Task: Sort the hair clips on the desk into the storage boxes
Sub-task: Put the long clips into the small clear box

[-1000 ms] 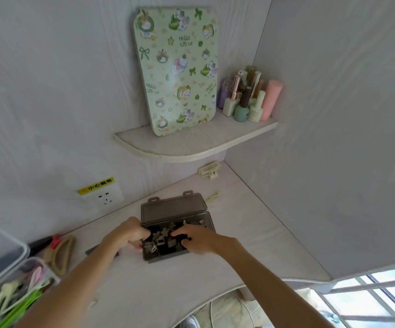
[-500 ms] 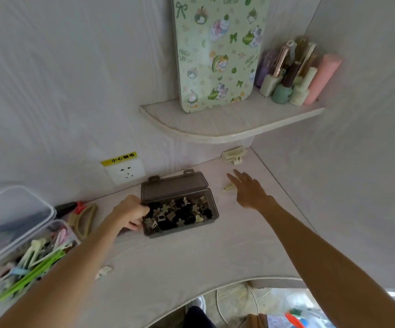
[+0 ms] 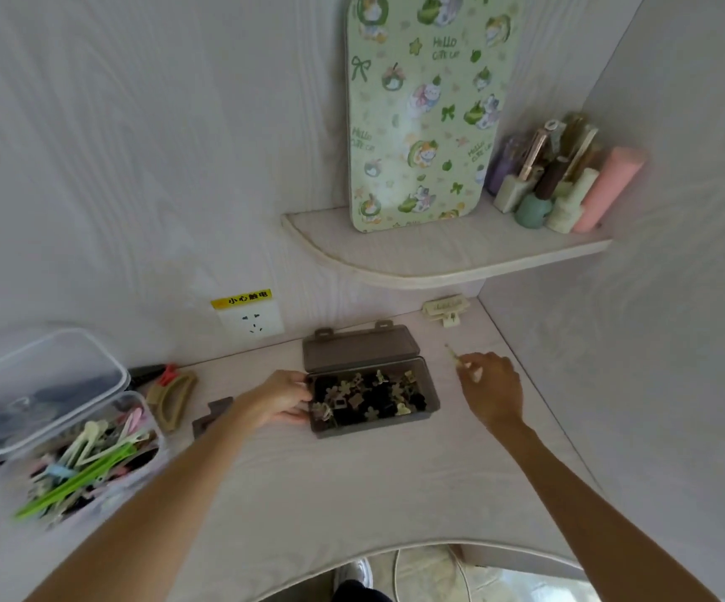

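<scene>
A small grey storage box (image 3: 431,399) sits open on the desk, its lid (image 3: 358,346) flat behind it, filled with several tiny dark and cream hair clips. My left hand (image 3: 281,401) grips the box's left end. My right hand (image 3: 491,386) is to the right of the box, fingers pinched on a slim pale yellow-green hair clip (image 3: 454,355) just above the desk. A cream claw clip (image 3: 446,310) lies at the back under the shelf. A clear tub (image 3: 143,462) at the left holds several long green, pink and cream clips.
A clear lid (image 3: 39,384) lies behind the tub. A tan claw clip (image 3: 174,395), a red-handled tool (image 3: 152,372) and a grey piece (image 3: 212,415) lie left of the box. A corner shelf (image 3: 447,262) holds a patterned board and bottles. The right wall is close.
My right hand left the grey box, reached to the back right and closed on the slim pale clip. The left hand stayed at the box's left end. The view shifted left.
</scene>
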### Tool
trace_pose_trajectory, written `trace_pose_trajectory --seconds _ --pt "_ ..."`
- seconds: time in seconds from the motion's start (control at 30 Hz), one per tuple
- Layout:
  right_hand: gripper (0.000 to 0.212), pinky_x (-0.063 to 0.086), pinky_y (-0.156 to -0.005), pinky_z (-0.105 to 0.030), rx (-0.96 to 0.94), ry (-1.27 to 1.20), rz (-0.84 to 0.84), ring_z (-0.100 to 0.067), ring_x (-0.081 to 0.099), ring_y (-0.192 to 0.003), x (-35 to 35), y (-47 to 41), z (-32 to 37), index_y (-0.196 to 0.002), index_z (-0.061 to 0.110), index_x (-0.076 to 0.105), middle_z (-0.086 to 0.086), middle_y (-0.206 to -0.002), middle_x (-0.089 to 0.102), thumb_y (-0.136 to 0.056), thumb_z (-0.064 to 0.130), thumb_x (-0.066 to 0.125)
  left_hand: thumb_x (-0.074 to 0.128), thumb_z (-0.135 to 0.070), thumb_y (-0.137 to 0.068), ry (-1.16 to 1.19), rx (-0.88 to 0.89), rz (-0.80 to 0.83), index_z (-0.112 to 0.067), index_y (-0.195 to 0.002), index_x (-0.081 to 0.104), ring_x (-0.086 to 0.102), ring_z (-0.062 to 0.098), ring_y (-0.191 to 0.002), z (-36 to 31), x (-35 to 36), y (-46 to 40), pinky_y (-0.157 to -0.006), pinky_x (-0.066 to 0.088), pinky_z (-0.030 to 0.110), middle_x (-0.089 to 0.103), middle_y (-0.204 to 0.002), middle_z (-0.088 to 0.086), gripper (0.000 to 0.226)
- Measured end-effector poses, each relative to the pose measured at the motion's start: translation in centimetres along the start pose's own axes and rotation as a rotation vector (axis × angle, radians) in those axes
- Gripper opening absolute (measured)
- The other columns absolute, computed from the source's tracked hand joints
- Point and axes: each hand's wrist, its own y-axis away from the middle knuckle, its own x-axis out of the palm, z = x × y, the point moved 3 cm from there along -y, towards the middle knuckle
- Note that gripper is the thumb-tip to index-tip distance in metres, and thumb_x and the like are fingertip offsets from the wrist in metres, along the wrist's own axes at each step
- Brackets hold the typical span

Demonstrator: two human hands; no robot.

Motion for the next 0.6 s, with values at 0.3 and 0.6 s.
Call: trace_pose_trajectory --seconds 0.3,0.6 --pt "0.014 0.037 -0.067 -0.024 -0.2 -0.217 -0.026 -0.015 0.05 -0.083 -1.5 0.6 7.1 -0.099 0.02 0.067 0.005 -0.085 0.057 -0.087 0.017 0.061 0.048 -0.011 -0.095 0.091 0.119 0.023 -0.009 -0.136 0.041 0.063 0.029 -0.106 -1.0 5.2 0.6 -0.077 0.05 0.03 0.059 -0.125 0.015 0.042" --pt "0.012 0.042 -0.075 -0.027 -0.407 -0.226 0.266 -0.02 0.055 -0.093 7.2 4.9 22.2 -0.096 0.023 0.068 0.002 -0.09 0.058 -0.087 0.022 0.06 0.054 -0.008 -0.09 0.065 0.334 -0.4 -0.009 -0.102 0.067 0.066 0.016 -0.084 8.6 -10.3 6.0 -0.078 0.052 0.024 0.069 -0.107 0.007 0.018"
